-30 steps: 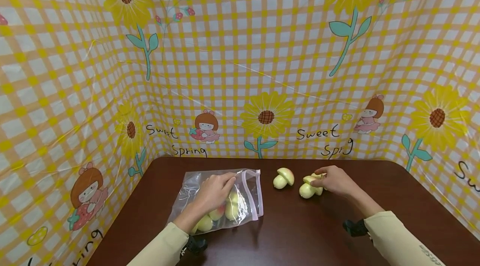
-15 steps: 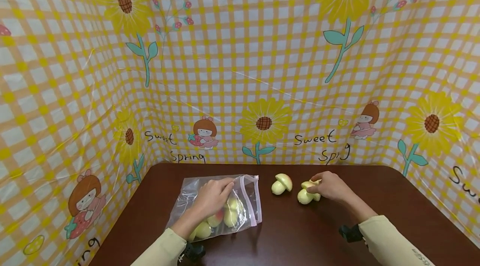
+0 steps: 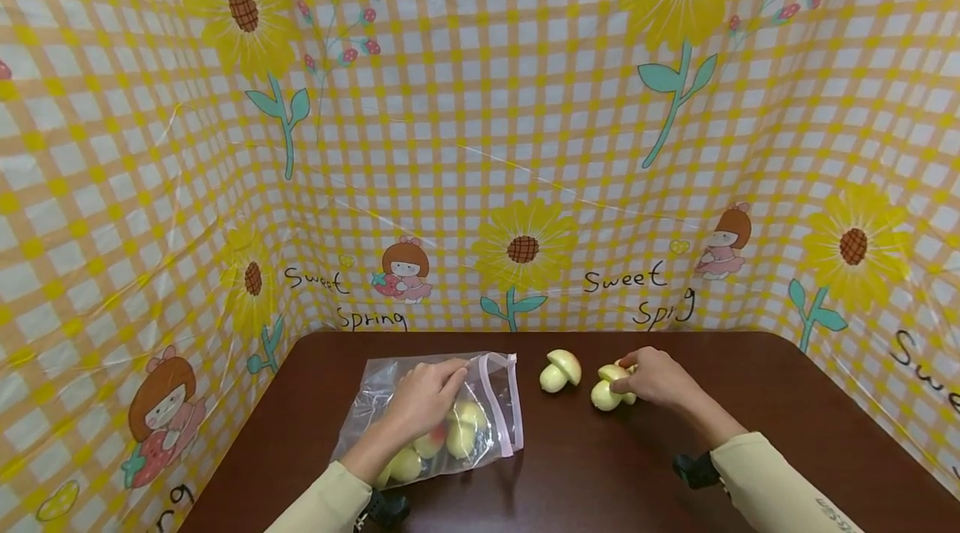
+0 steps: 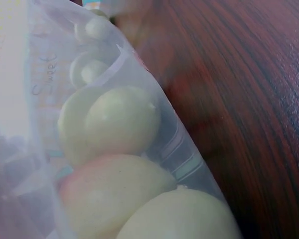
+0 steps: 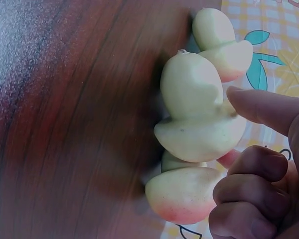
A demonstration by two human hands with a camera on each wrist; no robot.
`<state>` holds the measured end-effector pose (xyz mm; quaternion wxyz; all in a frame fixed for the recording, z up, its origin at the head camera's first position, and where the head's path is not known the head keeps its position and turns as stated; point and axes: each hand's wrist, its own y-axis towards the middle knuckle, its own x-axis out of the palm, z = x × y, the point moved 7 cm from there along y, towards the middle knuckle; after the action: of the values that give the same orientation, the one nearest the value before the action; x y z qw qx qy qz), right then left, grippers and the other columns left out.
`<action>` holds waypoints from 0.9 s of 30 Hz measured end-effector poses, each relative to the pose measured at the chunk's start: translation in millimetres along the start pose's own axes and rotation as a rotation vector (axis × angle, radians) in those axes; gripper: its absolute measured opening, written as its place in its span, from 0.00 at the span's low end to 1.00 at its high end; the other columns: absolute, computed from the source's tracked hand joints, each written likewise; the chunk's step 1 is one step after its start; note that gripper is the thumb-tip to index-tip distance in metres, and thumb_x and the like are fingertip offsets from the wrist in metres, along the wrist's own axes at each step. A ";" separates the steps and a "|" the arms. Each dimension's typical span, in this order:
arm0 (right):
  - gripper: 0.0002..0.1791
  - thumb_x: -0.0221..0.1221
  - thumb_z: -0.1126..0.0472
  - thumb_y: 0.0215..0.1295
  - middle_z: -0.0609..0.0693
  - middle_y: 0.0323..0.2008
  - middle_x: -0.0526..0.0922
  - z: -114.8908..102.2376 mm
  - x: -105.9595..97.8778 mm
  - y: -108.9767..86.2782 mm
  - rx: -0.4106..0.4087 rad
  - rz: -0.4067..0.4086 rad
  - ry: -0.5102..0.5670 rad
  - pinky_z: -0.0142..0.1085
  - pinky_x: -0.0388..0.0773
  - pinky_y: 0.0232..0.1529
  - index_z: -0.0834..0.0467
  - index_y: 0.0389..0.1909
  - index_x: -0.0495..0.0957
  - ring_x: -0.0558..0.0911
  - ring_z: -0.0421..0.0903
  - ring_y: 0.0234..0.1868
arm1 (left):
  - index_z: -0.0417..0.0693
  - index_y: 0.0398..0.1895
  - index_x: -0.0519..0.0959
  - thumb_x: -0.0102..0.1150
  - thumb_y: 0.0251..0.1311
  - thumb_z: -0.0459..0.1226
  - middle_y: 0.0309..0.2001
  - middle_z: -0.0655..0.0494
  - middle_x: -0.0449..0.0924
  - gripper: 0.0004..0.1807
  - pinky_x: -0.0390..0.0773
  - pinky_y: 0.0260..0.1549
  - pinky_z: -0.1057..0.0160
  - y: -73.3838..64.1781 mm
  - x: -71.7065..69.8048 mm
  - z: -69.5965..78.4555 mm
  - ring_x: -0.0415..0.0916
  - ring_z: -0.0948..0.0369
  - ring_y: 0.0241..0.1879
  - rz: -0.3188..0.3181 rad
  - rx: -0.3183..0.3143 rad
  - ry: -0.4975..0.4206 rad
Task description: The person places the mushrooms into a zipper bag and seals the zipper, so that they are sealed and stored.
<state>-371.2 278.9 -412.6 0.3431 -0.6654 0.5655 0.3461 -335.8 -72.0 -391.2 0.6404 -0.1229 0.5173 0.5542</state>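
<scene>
My left hand (image 3: 427, 393) lies over a clear zip bag (image 3: 375, 387) and grips its upper edge near the pink-white zip mouth. Several pale yellow-green toy mushrooms (image 3: 462, 433) with reddish tints lie inside the bag; the left wrist view shows the mushrooms (image 4: 122, 119) through the plastic, with that hand out of sight. At the right, my right hand (image 3: 658, 379) pinches a toy mushroom (image 5: 192, 84) between thumb and forefinger, its other fingers curled. A second mushroom (image 5: 182, 194) lies close beside it, partly hidden by the hand in the head view.
Another toy mushroom (image 3: 560, 371) lies on the dark brown table (image 3: 577, 466), between the bag mouth and my right hand. A checked, flower-printed cloth (image 3: 480, 141) rises behind the table and at both sides.
The head view has shifted slightly. My right thumb and forefinger have closed in on the mushroom at the right. My left hand stays on the bag.
</scene>
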 end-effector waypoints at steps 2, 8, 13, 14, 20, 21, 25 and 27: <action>0.32 0.69 0.56 0.57 0.64 0.48 0.84 -1.1 -0.3 2.2 0.003 0.002 -0.007 0.38 0.74 0.31 0.75 0.56 0.77 0.78 0.45 0.32 | 0.57 0.56 0.84 0.48 0.76 0.45 0.31 0.64 0.83 0.16 0.80 0.41 0.53 1.6 -1.0 -1.0 0.76 0.64 0.32 0.000 0.002 0.001; 0.30 0.69 0.56 0.56 0.60 0.43 0.84 -5.6 -0.9 5.9 0.005 -0.004 -0.056 0.38 0.74 0.30 0.74 0.54 0.78 0.77 0.45 0.30 | 0.57 0.56 0.84 0.48 0.76 0.45 0.28 0.63 0.81 0.16 0.80 0.38 0.54 3.5 -3.7 -2.6 0.75 0.63 0.30 0.006 0.003 0.015; 0.30 0.69 0.54 0.57 0.57 0.41 0.84 -5.2 -0.5 7.0 0.040 -0.007 -0.098 0.39 0.73 0.29 0.72 0.54 0.79 0.76 0.47 0.30 | 0.57 0.56 0.84 0.49 0.76 0.44 0.34 0.62 0.85 0.16 0.81 0.39 0.52 2.6 -3.9 -3.9 0.77 0.63 0.32 0.007 0.003 0.018; 0.30 0.69 0.54 0.56 0.56 0.40 0.84 -5.2 -1.2 6.5 0.047 -0.002 -0.102 0.40 0.73 0.29 0.71 0.54 0.79 0.76 0.47 0.30 | 0.57 0.55 0.84 0.49 0.76 0.44 0.34 0.62 0.85 0.16 0.81 0.40 0.52 2.8 -4.3 -3.4 0.77 0.64 0.32 0.010 0.004 0.018; 0.30 0.69 0.50 0.56 0.56 0.42 0.85 -7.6 -2.2 1.9 0.075 0.004 -0.108 0.42 0.72 0.28 0.65 0.56 0.81 0.77 0.48 0.31 | 0.55 0.56 0.84 0.49 0.76 0.44 0.24 0.64 0.77 0.16 0.79 0.37 0.55 2.5 -5.4 -2.7 0.74 0.64 0.29 -0.008 0.002 0.012; 0.30 0.69 0.50 0.56 0.57 0.43 0.85 -8.1 -2.2 1.0 0.080 0.002 -0.109 0.43 0.72 0.28 0.64 0.56 0.81 0.77 0.48 0.31 | 0.55 0.56 0.84 0.49 0.76 0.44 0.23 0.63 0.76 0.16 0.79 0.36 0.55 2.3 -5.8 -2.6 0.74 0.64 0.28 -0.010 0.003 0.011; 0.32 0.69 0.48 0.56 0.59 0.47 0.85 -8.6 -3.4 -1.6 0.095 0.007 -0.115 0.44 0.72 0.29 0.62 0.58 0.81 0.77 0.48 0.33 | 0.53 0.56 0.84 0.49 0.75 0.44 0.27 0.61 0.80 0.16 0.79 0.36 0.54 2.8 -7.9 -2.0 0.75 0.62 0.30 0.006 0.010 0.017; 0.32 0.69 0.47 0.56 0.60 0.48 0.85 -8.2 -3.9 -2.8 0.101 0.007 -0.120 0.44 0.72 0.29 0.61 0.59 0.81 0.77 0.49 0.33 | 0.53 0.56 0.84 0.49 0.75 0.44 0.27 0.60 0.81 0.17 0.79 0.36 0.53 2.9 -7.2 -2.2 0.75 0.61 0.30 0.004 0.009 0.020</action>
<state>-368.3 274.3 -404.8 0.4084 -0.6233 0.5629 0.3574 -338.3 -76.7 -385.2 0.6345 -0.1243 0.5265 0.5520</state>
